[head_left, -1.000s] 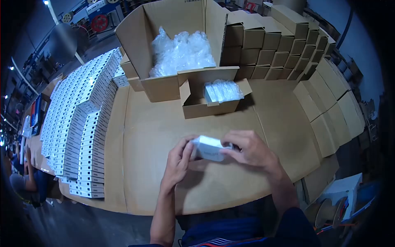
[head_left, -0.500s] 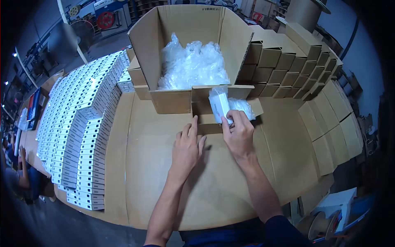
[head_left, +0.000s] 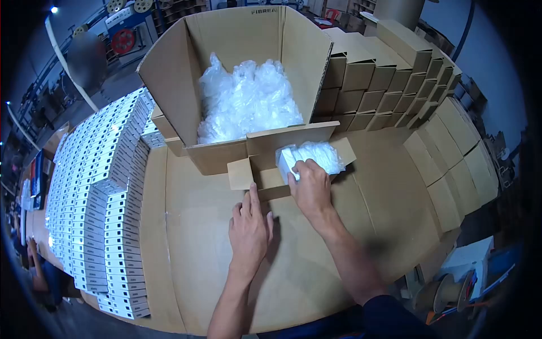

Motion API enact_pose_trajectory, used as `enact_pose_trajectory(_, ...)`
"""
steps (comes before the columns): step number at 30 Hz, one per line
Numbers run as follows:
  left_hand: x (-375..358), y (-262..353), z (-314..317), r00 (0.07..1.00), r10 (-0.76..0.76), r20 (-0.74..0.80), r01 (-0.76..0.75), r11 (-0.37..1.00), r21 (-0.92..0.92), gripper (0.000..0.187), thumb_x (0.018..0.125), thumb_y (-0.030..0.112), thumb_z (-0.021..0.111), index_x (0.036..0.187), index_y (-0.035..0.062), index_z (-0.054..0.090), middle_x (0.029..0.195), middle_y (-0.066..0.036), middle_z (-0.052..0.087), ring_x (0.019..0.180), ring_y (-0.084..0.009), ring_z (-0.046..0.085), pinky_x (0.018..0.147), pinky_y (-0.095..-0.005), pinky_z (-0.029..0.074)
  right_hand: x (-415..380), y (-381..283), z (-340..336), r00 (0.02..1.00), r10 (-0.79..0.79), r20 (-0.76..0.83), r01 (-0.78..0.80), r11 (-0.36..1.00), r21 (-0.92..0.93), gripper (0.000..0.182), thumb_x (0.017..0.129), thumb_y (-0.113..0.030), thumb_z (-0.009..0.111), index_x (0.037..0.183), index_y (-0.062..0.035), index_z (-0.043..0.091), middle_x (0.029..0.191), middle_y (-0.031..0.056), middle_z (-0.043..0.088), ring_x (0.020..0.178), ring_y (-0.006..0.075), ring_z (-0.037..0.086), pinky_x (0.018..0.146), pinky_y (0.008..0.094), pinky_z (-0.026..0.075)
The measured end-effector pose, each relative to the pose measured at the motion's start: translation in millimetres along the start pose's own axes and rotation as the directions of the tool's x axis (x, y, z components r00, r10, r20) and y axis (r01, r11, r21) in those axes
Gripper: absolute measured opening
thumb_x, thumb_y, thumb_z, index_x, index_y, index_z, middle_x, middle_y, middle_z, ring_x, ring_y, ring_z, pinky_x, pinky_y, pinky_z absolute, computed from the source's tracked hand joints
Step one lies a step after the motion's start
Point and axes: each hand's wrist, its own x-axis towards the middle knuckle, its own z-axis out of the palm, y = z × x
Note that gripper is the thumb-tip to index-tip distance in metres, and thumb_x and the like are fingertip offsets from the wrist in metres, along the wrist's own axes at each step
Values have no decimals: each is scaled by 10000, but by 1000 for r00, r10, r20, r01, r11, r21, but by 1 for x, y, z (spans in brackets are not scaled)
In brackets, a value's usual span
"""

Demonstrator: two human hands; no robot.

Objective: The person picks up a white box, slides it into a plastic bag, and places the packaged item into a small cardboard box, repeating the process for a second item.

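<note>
A small open cardboard box [head_left: 267, 177] sits at the front of a large carton, its flaps spread. My right hand [head_left: 314, 189] is closed on a white box in a clear plastic bag [head_left: 287, 163], which stands tilted inside the small box. Right beside it in the same box are plastic-wrapped contents [head_left: 323, 155]; what is inside the wrap I cannot make out. My left hand [head_left: 248, 231] holds nothing, fingers stretched, with the index fingertip at the small box's near left edge, by its side flap [head_left: 241, 174].
The large carton [head_left: 164, 85] holds a heap of clear plastic bags [head_left: 248, 101]. Stacked white boxes [head_left: 93, 209] line the left of the cardboard-covered table [head_left: 209, 294]. Folded brown boxes [head_left: 384, 85] are piled at the right, with more [head_left: 451, 164] along the right edge.
My right hand has lowered the bagged white box into the small box, beside the wrapped contents. The left side flap now lies outward. The view has shifted slightly.
</note>
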Motion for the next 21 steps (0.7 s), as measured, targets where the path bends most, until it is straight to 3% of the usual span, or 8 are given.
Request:
enact_pose_trajectory(6, -1, 1, 6, 999, -21, 32, 20, 999, 48, 853, 933, 225, 698, 1611, -1, 233, 1326, -189, 581, 1120, -354, 598, 852, -417, 590, 5, -11, 7, 996, 91, 21, -86, 981, -173, 62, 842, 11, 635, 862, 41, 686, 1005, 233, 642, 790, 440, 713, 677, 548, 579)
enact_pose_trajectory(9, -2, -1, 10, 996, -49, 68, 47, 998, 33, 903, 902, 233, 711, 1619, 3, 212, 1433, -164, 534, 1158, -358, 586, 837, -457, 593, 0, -8, 11, 995, 94, 22, -90, 984, -155, 96, 879, -30, 624, 861, 45, 681, 1055, 221, 629, 762, 445, 708, 669, 546, 576)
enact_pose_trajectory(12, -2, 0, 10, 996, -48, 80, 44, 998, 51, 909, 900, 236, 711, 1620, 3, 208, 1434, -163, 533, 1151, -351, 592, 832, -450, 596, -3, -12, 4, 987, 142, 80, -133, 985, -111, 160, 928, -96, 619, 923, 45, 694, 1144, 206, 596, 822, 439, 704, 679, 544, 573)
enact_pose_trajectory(15, -3, -1, 11, 997, -37, 62, 35, 999, 31, 918, 900, 239, 711, 1622, 2, 196, 1437, -170, 528, 1149, -356, 598, 847, -461, 591, -14, -11, -4, 1000, 29, -10, -30, 995, -93, 233, 969, -172, 618, 1017, 35, 712, 1245, 208, 553, 937, 426, 683, 716, 547, 571)
enact_pose_trajectory(16, -4, 0, 9, 996, -35, 82, 35, 999, -2, 924, 898, 240, 713, 1625, 11, 191, 1436, -172, 527, 1148, -359, 600, 853, -465, 589, -18, -13, -9, 990, 102, 95, -94, 992, -85, 331, 989, -241, 614, 1191, 7, 699, 1418, 221, 485, 1090, 428, 633, 822, 545, 565)
enact_pose_trajectory(21, -12, -2, -26, 996, -26, 82, 33, 996, -78, 907, 900, 212, 729, 1640, 106, 216, 1357, -218, 556, 1109, -398, 622, 889, -468, 570, -38, -21, -13, 979, 135, 152, -112, 982, -150, 554, 993, -335, 611, 1451, -30, 543, 1609, 248, 316, 1301, 470, 518, 1037, 523, 483)
